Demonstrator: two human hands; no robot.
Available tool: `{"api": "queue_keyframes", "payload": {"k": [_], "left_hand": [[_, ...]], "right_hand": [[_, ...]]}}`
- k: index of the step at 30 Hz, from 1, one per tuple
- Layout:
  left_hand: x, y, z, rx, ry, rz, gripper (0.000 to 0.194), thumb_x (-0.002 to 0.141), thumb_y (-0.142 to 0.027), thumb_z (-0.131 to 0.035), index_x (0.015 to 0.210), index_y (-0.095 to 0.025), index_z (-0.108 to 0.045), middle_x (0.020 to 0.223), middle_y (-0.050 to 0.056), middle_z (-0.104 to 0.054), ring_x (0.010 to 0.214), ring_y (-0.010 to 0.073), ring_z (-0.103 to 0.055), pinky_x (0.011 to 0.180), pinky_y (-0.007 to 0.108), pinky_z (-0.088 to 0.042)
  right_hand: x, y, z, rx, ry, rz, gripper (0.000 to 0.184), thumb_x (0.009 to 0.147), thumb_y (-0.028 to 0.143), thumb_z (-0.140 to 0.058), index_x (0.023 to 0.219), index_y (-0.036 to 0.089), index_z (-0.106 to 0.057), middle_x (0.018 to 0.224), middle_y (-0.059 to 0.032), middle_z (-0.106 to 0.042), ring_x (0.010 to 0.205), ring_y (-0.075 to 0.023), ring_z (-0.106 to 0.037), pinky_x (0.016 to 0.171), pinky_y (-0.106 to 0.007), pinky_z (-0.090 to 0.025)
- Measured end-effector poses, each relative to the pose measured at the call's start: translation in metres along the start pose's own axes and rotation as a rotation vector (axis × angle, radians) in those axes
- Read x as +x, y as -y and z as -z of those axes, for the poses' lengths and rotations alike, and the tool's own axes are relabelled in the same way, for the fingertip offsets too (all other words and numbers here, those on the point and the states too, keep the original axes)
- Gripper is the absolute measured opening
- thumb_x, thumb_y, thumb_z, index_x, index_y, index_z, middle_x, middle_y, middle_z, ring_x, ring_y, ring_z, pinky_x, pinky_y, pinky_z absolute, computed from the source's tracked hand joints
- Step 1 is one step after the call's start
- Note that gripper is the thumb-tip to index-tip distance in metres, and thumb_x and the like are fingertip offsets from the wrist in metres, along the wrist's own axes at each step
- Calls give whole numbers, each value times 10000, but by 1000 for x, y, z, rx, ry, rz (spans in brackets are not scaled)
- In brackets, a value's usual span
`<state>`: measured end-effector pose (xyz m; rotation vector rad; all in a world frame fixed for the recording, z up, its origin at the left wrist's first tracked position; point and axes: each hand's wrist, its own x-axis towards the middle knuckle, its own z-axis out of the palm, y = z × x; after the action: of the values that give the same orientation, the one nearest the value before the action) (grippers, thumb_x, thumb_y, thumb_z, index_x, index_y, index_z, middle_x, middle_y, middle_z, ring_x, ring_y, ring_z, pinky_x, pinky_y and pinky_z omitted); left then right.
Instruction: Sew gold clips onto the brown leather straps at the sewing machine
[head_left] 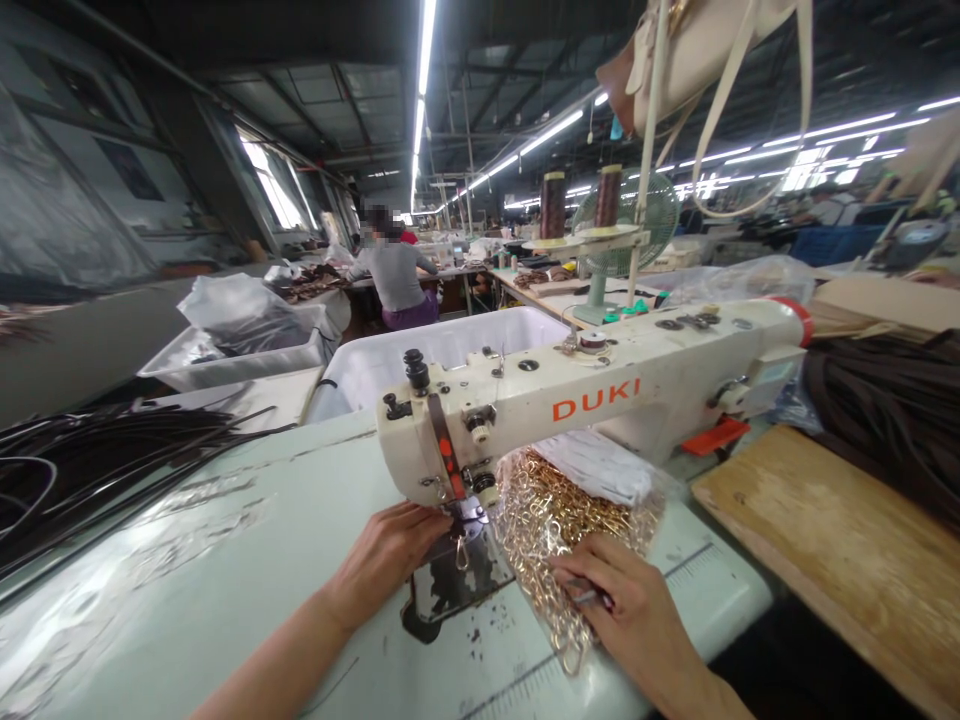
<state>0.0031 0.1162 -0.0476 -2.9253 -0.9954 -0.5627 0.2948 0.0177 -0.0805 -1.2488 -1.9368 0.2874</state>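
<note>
Bare left hand (397,545), bare right hand (630,605), bare forearms (285,648)

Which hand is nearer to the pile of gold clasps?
Right. The right hand is at the pile of gold clasps; the left hand is apart from it, by the needle end of the sewing machine.

To the left of the person's left hand (401,540), the smooth pale-green tabletop (262,540) lay open, giving a low sideways path as far as a tangle of thin dark cords (112,455). Ahead, a long cream metal sewing machine (600,385) blocked the way. Under its arm, a clear plastic bag heaped with gold metal clasps (547,510) filled the gap. The right hand (619,595) covered the bag's near right side. Between both hands, tabletop offered passage from the front.
</note>
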Motion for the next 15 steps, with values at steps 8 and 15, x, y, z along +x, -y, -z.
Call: {"api": "queue_keyframes", "payload": {"k": [8,15], "left_hand": [[3,11,-7,-47,0,136,273,931,-299,-425,969,-202,-678,936,54,-705,844,215,-656,776,331,-524],[17,12,4,-92,115,36,281,927,-268,-399,834,-197,-655,905,32,-699,843,180,-648,770,264,-521]], "right_hand": [[1,2,0,9,-9,-12,154,868,144,-541,930,236,-648,816,-20,-596,749,-156,-568,637,-265,-435],[-1,13,11,103,-41,-48,188,836,365,-631,982,250,-661,851,-21,-607,746,-155,-583,633,-257,-468]]}}
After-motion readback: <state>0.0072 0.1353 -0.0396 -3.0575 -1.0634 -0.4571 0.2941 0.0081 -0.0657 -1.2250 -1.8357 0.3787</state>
